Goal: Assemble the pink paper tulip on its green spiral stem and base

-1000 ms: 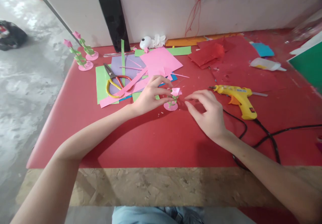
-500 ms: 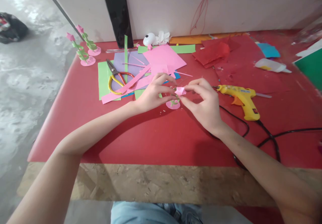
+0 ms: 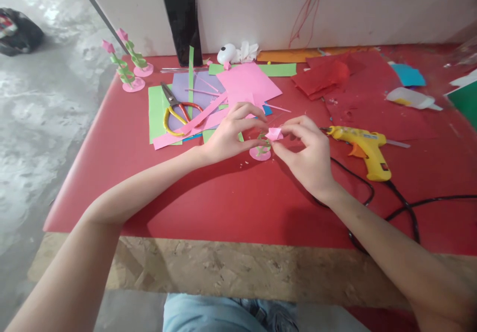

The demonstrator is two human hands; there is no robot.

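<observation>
My right hand (image 3: pixel 307 155) pinches a small folded pink paper flower head (image 3: pixel 275 133) between thumb and fingertips. Just below it, a round pink paper base (image 3: pixel 260 153) with a curled green paper stem (image 3: pixel 264 144) stands on the red table. To the left of the flower is my left hand (image 3: pixel 233 133), its thumb and fingers spread in a loose curve around the stem's side. Whether its thumb touches the stem I cannot tell. Two finished-looking paper flowers (image 3: pixel 126 71) with pink buds and round bases stand at the table's far left corner.
Scissors (image 3: pixel 177 108) lie on green, purple and pink paper sheets (image 3: pixel 249 83) at the back. A yellow glue gun (image 3: pixel 363 145) with a black cord rests at the right, near a glue bottle (image 3: pixel 412 98). A black phone (image 3: pixel 182 19) leans against the wall.
The view has shifted slightly. My left fingers have parted a little from the flower head, while my right hand keeps its pinch on it.
</observation>
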